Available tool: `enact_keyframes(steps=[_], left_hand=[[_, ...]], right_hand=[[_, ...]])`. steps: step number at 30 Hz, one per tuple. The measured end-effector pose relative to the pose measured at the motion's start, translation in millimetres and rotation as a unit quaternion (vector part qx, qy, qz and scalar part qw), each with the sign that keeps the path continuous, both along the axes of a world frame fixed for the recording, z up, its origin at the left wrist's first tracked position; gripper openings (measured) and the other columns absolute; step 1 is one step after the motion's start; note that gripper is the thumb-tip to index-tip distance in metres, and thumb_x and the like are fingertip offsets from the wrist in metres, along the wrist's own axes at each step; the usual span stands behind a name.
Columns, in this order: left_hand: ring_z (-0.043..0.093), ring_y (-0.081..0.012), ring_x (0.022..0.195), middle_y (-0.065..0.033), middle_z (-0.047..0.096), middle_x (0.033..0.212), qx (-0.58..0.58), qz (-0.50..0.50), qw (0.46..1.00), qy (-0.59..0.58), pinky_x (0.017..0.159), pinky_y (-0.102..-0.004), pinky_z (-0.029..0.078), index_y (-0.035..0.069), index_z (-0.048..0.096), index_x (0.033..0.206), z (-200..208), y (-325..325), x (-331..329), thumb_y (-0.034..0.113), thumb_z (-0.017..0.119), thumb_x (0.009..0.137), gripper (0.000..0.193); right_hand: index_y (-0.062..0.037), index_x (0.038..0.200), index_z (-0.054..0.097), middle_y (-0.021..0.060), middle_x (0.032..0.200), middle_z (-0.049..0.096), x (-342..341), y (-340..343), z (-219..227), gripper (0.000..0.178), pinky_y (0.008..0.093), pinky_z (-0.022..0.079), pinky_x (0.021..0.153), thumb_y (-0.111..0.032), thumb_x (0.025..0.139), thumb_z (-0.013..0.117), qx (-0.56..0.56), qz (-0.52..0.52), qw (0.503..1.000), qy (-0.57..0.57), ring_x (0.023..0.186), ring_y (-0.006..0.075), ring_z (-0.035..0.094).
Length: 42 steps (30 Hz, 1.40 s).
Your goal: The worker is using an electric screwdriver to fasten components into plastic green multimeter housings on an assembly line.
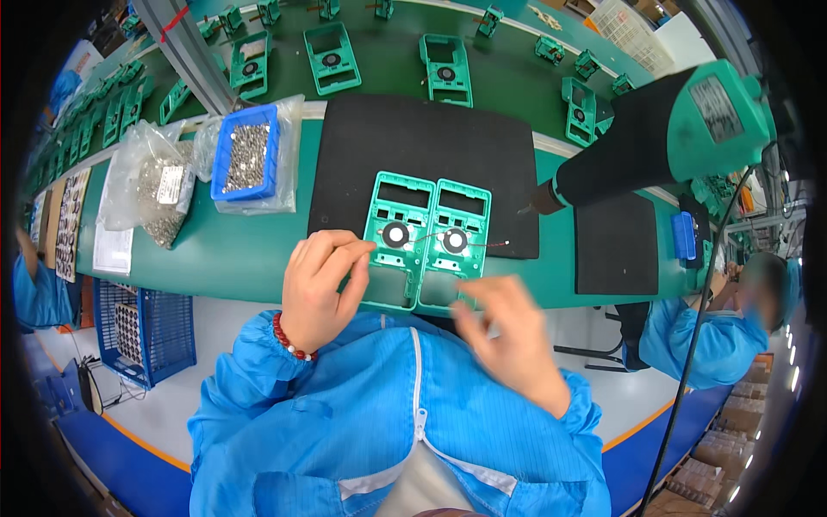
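Left hand (317, 280): The fingers are bent and close to the thumb. The tips are by the left edge of the left green case. I cannot tell if they hold something small.
Right hand (510, 332): It is blurry. The fingers and thumb look a little apart, over the low end of the right green case. I cannot tell if they hold or touch anything.
Left green case (396, 261): It lies just right of the left fingertips.
Right green case (452, 264): It lies beside the other case, under and past the right fingertips.
Round speakers: One (395, 234) is right of the left fingertips. The other (454, 241) is just past the right fingertips.
Thin wire (487, 245): It goes right from the second speaker, past the right fingers, to a little white plug (506, 243).
Black mat (431, 129): It is under the cases and reaches past all the fingers.
Power screwdriver (620, 164): It is past the right fingers and to their right, its tip pointing left.
Blue tray (272, 155): It is past the left fingers, to their left, with little metal bits inside.
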<state>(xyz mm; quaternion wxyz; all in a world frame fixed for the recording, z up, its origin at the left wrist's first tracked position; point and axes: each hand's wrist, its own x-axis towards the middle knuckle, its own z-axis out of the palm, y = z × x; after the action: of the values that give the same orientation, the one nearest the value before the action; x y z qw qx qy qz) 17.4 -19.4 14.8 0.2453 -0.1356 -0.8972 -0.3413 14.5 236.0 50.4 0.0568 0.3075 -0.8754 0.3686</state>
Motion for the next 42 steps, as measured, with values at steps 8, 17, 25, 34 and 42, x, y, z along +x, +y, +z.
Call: enact_keyframes(steps=[8, 17, 25, 34, 42], left_hand=[[0.063, -0.0276, 0.081, -0.0122, 0.063, 0.093, 0.064, -0.048, 0.996, 0.027, 0.070, -0.0356, 0.049, 0.001, 0.069, 0.097, -0.8, 8.0, -15.4, -0.004, 0.065, 0.084, 0.015], [0.063, -0.0281, 0.085, -0.0106, 0.065, 0.095, 0.063, 0.011, 0.998, 0.003, 0.074, -0.0379, 0.049, 0.002, 0.070, 0.096, -17.8, -27.2, -6.4, -0.004, 0.068, 0.081, 0.016], [0.062, -0.0223, 0.089, -0.0063, 0.062, 0.105, 0.026, -0.015, 0.999, -0.045, 0.076, -0.0365, 0.046, 0.005, 0.071, 0.099, -40.4, -25.9, 3.5, 0.001, 0.070, 0.080, 0.020], [0.061, -0.0206, 0.087, -0.0065, 0.063, 0.107, -0.034, -0.034, 0.998, -0.037, 0.076, -0.0342, 0.047, 0.006, 0.070, 0.102, -43.1, -35.4, 4.9, 0.004, 0.069, 0.076, 0.026], [0.063, -0.0274, 0.093, -0.0141, 0.061, 0.117, -0.156, -0.152, 0.976, 0.008, 0.079, -0.0381, 0.052, 0.002, 0.062, 0.118, 24.0, -74.8, -65.6, 0.006, 0.062, 0.078, 0.041]], right_hand=[[-0.0053, 0.104, 0.062, 0.0157, 0.093, 0.055, 23.3, -37.8, -46.5, 0.031, 0.0420, 0.056, 0.054, -0.030, 0.088, 0.071, 0.181, 0.032, 0.981, -0.056, 0.061, 0.0341, 0.065], [0.0012, 0.087, 0.063, 0.0190, 0.083, 0.060, -30.5, 58.4, 44.7, 0.034, 0.0452, 0.053, 0.066, -0.030, 0.083, 0.077, 0.218, -0.107, 0.967, -0.079, 0.079, 0.0375, 0.065], [0.0018, 0.099, 0.068, 0.0230, 0.090, 0.066, -227.0, 109.8, 11.1, 0.038, 0.0469, 0.052, 0.073, -0.031, 0.082, 0.077, 0.337, -0.080, 0.883, 0.315, 0.083, 0.0426, 0.064], [-0.0028, 0.119, 0.062, 0.0201, 0.112, 0.063, -361.7, 36.0, -1.3, 0.042, 0.0432, 0.053, 0.082, -0.022, 0.084, 0.076, 0.246, -0.179, 0.936, -0.176, 0.098, 0.0347, 0.066], [-0.0037, 0.119, 0.058, 0.0153, 0.114, 0.057, -316.1, 20.3, -24.3, 0.032, 0.0330, 0.051, 0.065, -0.003, 0.088, 0.066, 0.118, -0.108, 0.975, 0.157, 0.072, 0.0228, 0.060]])
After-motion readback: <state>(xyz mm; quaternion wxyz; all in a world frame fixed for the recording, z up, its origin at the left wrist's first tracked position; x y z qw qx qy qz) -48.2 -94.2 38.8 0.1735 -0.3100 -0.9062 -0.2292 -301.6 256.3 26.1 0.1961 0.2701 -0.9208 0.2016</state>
